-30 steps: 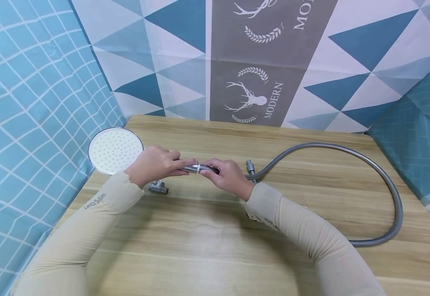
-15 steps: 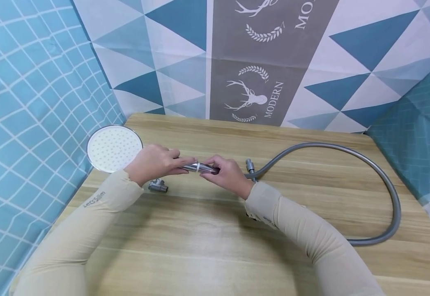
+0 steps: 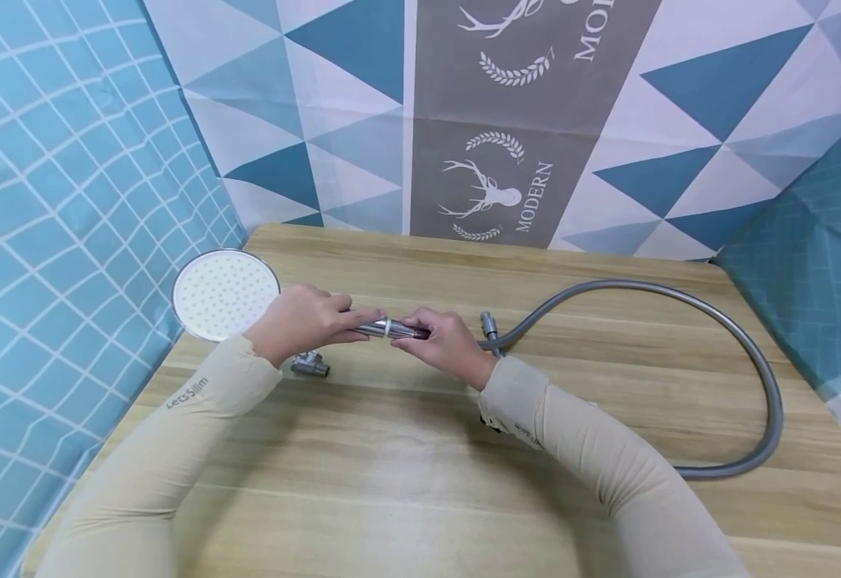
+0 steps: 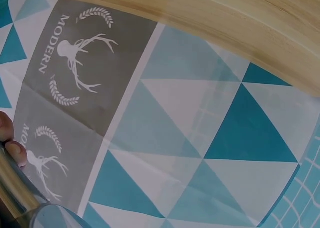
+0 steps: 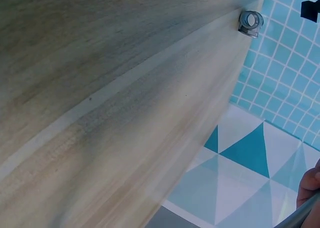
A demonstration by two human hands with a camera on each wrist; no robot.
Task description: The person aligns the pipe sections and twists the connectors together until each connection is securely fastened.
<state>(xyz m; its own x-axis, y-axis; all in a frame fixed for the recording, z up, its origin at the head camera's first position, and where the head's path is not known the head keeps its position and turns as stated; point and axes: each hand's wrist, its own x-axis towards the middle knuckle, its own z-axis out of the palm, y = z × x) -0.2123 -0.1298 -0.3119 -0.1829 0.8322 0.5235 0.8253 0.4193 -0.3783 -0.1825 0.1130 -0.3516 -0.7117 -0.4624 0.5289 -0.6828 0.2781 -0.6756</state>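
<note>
A shower head with a round white face is held above the left side of the table. My left hand grips its chrome handle, which also shows in the left wrist view beside my fingertips. Against the handle's end, a white ring lies between it and a chrome hose connector. The thumb and fingers of my right hand pinch that connector. From behind this hand the grey shower hose runs off to the right; a stretch of it crosses the lower corner of the right wrist view.
A small chrome valve fitting lies on the wooden table below my left wrist. Another metal piece lies behind my right hand, close to the hose. Tile-patterned sheets line the left, back and right sides.
My right fingers have shifted slightly around the connector, and the hose's loop at the right has drawn in a little to the left. My left hand keeps its place on the handle.
</note>
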